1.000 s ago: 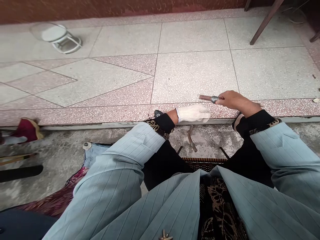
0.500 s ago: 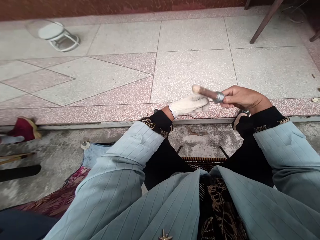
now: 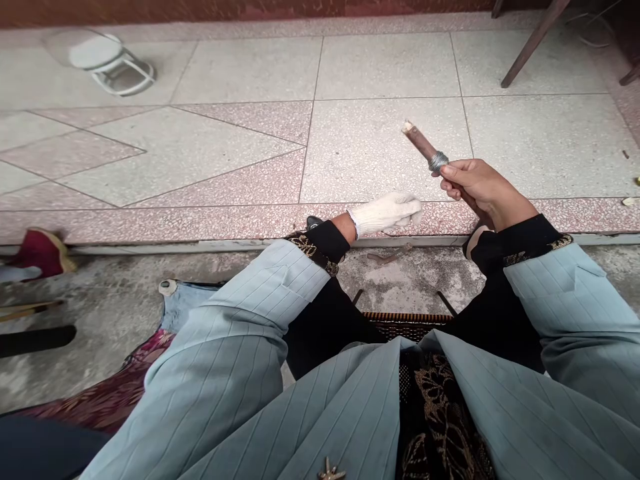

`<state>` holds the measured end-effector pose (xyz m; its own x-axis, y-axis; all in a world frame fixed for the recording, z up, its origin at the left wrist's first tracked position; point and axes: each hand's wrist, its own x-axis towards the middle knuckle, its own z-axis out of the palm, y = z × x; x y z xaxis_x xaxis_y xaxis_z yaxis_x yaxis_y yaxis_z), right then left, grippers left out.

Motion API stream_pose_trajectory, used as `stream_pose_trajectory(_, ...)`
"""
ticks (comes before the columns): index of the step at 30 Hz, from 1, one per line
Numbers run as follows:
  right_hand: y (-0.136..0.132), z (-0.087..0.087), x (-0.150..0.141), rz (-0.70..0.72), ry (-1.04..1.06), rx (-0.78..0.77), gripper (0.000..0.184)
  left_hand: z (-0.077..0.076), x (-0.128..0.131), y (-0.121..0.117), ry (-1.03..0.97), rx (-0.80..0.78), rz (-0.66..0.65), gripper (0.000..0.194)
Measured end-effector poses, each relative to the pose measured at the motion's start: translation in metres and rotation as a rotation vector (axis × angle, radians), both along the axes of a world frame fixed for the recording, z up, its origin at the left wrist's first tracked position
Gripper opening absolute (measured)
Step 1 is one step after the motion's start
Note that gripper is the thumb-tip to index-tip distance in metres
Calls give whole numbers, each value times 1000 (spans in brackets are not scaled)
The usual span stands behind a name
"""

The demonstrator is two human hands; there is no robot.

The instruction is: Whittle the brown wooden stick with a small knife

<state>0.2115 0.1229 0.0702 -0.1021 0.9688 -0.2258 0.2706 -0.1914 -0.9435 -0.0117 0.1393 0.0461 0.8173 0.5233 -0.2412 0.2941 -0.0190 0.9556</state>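
Note:
My bare right hand (image 3: pixel 475 183) grips a short brown wooden stick (image 3: pixel 420 143). Silver wire (image 3: pixel 438 161) is wound round the stick just above my fingers, and its far end is pale and rough. My left hand (image 3: pixel 387 212), in a white knitted glove, is held low over the step edge, apart from the stick. Its fingers are curled together, and whatever may be inside them is hidden. Below it, a second small crooked piece of wood (image 3: pixel 384 259) lies on the concrete.
A white stool (image 3: pixel 120 63) stands at the far left on the tiled floor (image 3: pixel 240 67). Wooden furniture legs (image 3: pixel 533 43) are at the upper right. Beside me lie patterned cloth (image 3: pixel 115 377) and a dark flat object (image 3: pixel 37 341); a red shoe (image 3: pixel 43 253) rests at the left.
My right hand has swung the stick's pale end up and away from my gloved left hand, tilting it more steeply. The left hand has shifted only slightly.

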Motion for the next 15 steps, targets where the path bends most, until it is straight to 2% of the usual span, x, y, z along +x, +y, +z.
stream_pose_trajectory(4,7,-8,10,-55,-441,33,35,-4,2,-2,102,41,-32,34)
stream_pose_trajectory(8,9,-10,13,47,-862,50,32,3,0,-3,91,78,-86,35)
stream_pose_trajectory(10,10,-12,10,164,-979,6,31,8,-2,-1,97,119,-98,33)
stream_pose_trajectory(12,9,-14,7,338,-1012,-91,29,11,-5,1,115,161,-89,31)
stream_pose_trajectory(15,4,-9,6,701,-814,-253,27,9,-10,7,122,177,-82,26)
